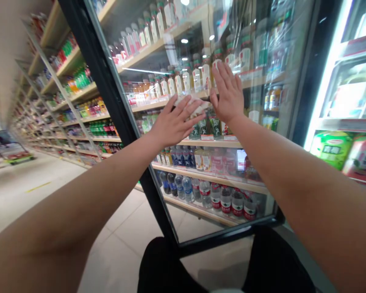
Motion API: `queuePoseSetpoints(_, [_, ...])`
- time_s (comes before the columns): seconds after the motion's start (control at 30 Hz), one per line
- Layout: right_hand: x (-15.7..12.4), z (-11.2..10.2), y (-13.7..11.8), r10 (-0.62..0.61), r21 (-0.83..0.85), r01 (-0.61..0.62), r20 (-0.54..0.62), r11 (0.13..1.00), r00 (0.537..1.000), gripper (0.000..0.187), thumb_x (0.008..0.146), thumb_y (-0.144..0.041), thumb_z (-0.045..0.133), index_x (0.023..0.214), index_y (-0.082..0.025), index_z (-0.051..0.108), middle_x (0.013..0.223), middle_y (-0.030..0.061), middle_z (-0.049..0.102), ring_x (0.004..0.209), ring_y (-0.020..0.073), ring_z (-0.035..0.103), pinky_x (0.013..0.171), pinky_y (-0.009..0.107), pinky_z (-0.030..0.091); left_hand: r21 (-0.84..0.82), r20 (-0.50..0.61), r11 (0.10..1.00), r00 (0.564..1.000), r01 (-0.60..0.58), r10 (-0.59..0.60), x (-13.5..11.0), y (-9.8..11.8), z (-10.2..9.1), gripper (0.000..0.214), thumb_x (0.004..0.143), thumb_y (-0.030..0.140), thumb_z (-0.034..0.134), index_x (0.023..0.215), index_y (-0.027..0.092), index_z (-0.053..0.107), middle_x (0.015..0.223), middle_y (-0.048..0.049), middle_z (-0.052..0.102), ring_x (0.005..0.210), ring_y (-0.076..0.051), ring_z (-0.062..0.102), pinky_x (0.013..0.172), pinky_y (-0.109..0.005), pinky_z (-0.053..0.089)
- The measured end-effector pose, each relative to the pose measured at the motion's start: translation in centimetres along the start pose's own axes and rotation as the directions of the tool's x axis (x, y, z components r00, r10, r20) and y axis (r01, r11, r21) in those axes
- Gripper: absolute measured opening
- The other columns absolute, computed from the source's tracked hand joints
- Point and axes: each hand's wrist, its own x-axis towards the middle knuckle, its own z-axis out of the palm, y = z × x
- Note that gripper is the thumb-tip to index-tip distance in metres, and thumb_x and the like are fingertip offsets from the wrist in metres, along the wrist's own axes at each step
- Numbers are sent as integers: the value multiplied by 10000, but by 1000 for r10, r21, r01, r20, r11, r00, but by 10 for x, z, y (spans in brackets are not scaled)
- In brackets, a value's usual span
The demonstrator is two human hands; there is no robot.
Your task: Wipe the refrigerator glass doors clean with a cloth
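My left hand [174,124] holds a crumpled white cloth [198,109] against a glass door [186,228], its fingers spread over it. To its right and a little higher, my right hand [228,95] lies flat on the same glass, fingers stretched out, with nothing seen in it. The cloth reaches from under my left fingers toward my right thumb. The door has a black frame [122,97] and stands swung open in front of me. Whatever part of the cloth lies under the left palm is hidden.
Through the glass appear shelves of bottled drinks [205,193]. Long shelving with more drinks [100,129] runs away on the left. A lit cooler [332,122] with cartons and jugs is at the right. My black-clad knees [164,264] are close to the door's lower edge.
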Motion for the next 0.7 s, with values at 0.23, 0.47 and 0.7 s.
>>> queuePoseSetpoints(0.23, [1, 0, -2, 10, -71, -8, 33, 997, 999, 638, 1029, -348, 321, 1657, -234, 326, 1740, 20, 269, 1633, 210, 191, 1347, 509, 222, 34, -292, 949, 911, 313, -290, 10, -54, -28, 605, 1053, 388, 456, 1648, 385, 348, 1722, 200, -22, 1633, -273, 4, 1324, -570, -136])
queuePoseSetpoints(0.47, [1, -6, -7, 36, -82, -30, 61, 996, 998, 662, 1016, -327, 337, 1668, -214, 308, 1747, 26, 243, 1635, 212, 181, 1355, 492, 196, -46, -50, 997, 997, 55, -58, -8, -9, -1, 603, 988, 394, 509, 1586, 448, 456, 1723, 177, 100, 1630, -263, 50, 1337, -581, -89])
queuePoseSetpoints(0.7, [0, -6, -6, 15, -83, -13, 20, 996, 1000, 645, 1009, -337, 341, 1651, -283, 350, 1723, -35, 279, 1621, 177, 229, 1337, 504, 245, 13, -146, 996, 986, 90, -87, 3, -35, -4, 641, 1007, 475, 481, 1635, 442, 358, 1698, 250, 86, 1631, -237, -3, 1318, -387, -210])
